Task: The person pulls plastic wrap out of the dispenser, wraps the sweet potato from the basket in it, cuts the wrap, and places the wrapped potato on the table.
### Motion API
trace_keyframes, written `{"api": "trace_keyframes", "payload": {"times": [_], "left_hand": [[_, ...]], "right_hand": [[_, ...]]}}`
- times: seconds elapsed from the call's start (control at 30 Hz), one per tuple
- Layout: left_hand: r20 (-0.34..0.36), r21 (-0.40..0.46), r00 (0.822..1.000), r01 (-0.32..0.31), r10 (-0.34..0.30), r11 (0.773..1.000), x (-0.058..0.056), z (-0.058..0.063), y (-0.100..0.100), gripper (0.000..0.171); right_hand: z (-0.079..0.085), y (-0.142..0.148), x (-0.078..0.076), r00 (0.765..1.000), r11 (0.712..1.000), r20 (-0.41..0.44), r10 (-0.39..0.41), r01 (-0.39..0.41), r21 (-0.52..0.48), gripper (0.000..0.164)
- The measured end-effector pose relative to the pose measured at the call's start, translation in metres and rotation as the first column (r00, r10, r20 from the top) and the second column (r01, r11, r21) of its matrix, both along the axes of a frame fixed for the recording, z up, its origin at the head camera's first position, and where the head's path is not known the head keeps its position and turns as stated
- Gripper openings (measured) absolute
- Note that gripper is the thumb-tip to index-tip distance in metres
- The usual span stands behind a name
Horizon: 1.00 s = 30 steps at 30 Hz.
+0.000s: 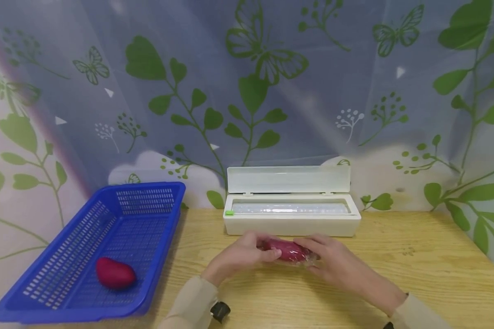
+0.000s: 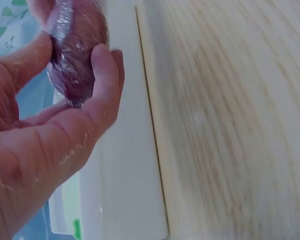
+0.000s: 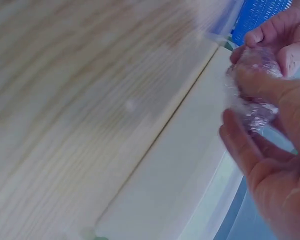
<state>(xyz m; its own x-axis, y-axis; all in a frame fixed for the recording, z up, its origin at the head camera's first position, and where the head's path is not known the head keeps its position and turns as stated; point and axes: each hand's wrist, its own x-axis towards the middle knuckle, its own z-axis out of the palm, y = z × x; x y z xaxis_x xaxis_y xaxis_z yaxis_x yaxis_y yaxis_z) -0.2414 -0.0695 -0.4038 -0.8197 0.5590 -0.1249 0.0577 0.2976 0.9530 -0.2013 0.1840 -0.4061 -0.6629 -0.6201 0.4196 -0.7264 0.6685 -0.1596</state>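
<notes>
Both hands hold a dark-red, mango-shaped fruit in clear plastic wrap, above the table in front of the white box. The left hand grips one end. Its thumb and bent fingers surround the shiny wrapped fruit in the left wrist view. At the other end, the right hand has its thumb and fingers around the fruit, where crinkled plastic wrap bunches up in the right wrist view. Part of the fruit is hidden behind the fingers.
A white dispenser box stands at the back with its lid raised and a roll of plastic wrap inside. On the left, a blue basket contains an unwrapped red fruit. A patterned curtain hangs behind the wooden table.
</notes>
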Motion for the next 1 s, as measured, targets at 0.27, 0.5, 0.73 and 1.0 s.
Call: {"api": "trace_keyframes", "payload": {"times": [0.27,0.5,0.73,1.0], "left_hand": [[0.074,0.046,0.993,0.088,-0.091,0.995,-0.002,-0.005,-0.003,0.038],[-0.182,-0.164,0.979,0.057,-0.087,0.985,0.004,-0.009,-0.001,0.052],[-0.323,-0.376,0.94,-0.018,-0.113,0.927,0.01,-0.01,0.007,0.045],[-0.403,-0.452,0.9,-0.036,-0.168,0.891,0.012,-0.005,0.007,0.046]], "right_hand": [[-0.004,0.008,0.002,0.984,0.988,-0.091,0.153,-0.155,-0.013,0.061],[-0.012,0.018,-0.005,0.982,0.983,0.088,0.164,-0.156,-0.094,0.047],[-0.012,0.017,-0.004,0.981,0.996,0.175,0.086,-0.089,0.005,0.041],[-0.007,0.019,-0.003,0.893,0.99,0.445,0.072,-0.009,-0.141,0.036]]}}
